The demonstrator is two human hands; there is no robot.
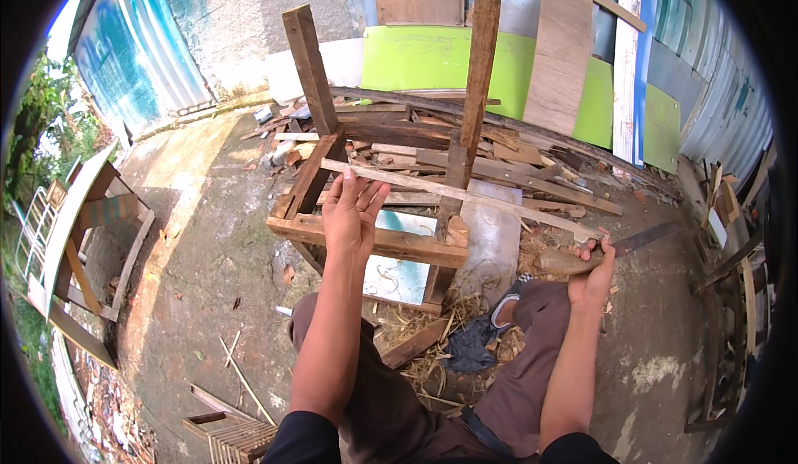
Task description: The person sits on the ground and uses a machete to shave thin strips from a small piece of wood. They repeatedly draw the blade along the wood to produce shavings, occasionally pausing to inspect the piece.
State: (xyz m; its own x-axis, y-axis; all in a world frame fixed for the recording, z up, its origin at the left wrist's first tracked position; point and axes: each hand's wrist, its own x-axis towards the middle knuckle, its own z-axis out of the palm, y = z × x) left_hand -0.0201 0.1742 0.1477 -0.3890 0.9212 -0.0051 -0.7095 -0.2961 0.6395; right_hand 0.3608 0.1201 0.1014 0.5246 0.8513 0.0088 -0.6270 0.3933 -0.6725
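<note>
A thin, pale wooden strip [465, 194] spans from hand to hand above a rough wooden frame [366, 240] with two tall upright posts. My left hand [353, 211] pinches the strip near its left end, over the frame's left side. At the other end, my right hand [592, 269] is closed round the strip and a machete [573, 261] together. The machete has a thick wooden handle, and its dark blade points away to the right. Fingers hide part of the handle.
Scrap boards [532, 173] lie piled behind the frame. A dark cloth or bag [472, 346] and straw-like shavings lie near my foot. At left stands a wooden piece of furniture [100, 240]; a slatted wooden item [233, 435] is at lower left. More timber [731, 215] leans at right.
</note>
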